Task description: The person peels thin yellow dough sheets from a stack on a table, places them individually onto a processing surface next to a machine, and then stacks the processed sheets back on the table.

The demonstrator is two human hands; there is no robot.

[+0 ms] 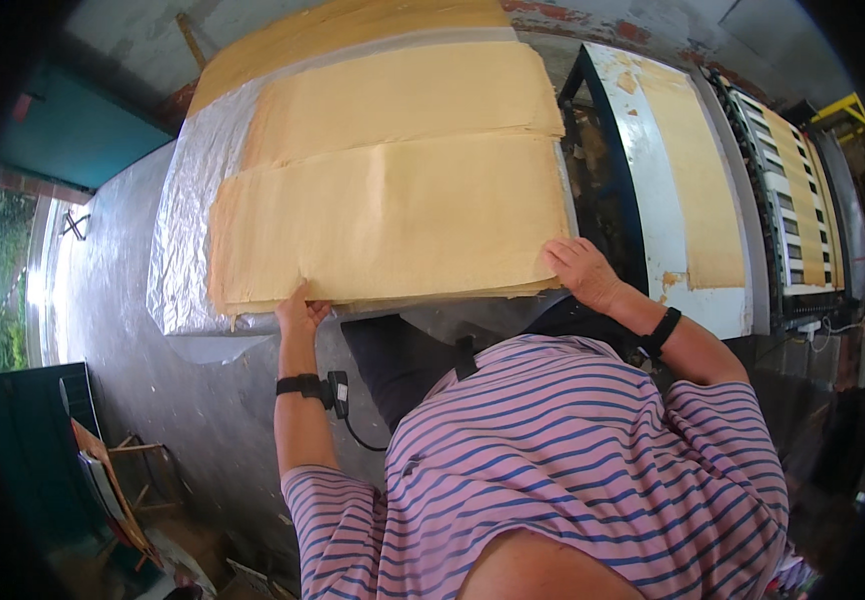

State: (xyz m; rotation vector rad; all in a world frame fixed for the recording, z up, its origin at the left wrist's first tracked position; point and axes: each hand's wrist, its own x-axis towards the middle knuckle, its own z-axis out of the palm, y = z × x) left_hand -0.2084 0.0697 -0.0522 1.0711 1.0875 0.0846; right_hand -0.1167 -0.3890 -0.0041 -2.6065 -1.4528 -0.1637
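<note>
A pale wood veneer sheet lies uppermost on a near stack, with a slight crease across its middle. Its near edge is pinched by my left hand, finger on top and the other fingers curled at the edge. At the near right corner, my right hand grips the same sheet; its thumb is hidden. Behind it, a second veneer stack is partly overlapped by the near one. Both rest on a pile covered in clear plastic film.
To the right stands a white-topped table with a veneer strip on it. Beyond it, a slatted conveyor carries more veneer. Wooden-framed furniture leans at the lower left, above the grey floor. A cable hangs from my left wrist device.
</note>
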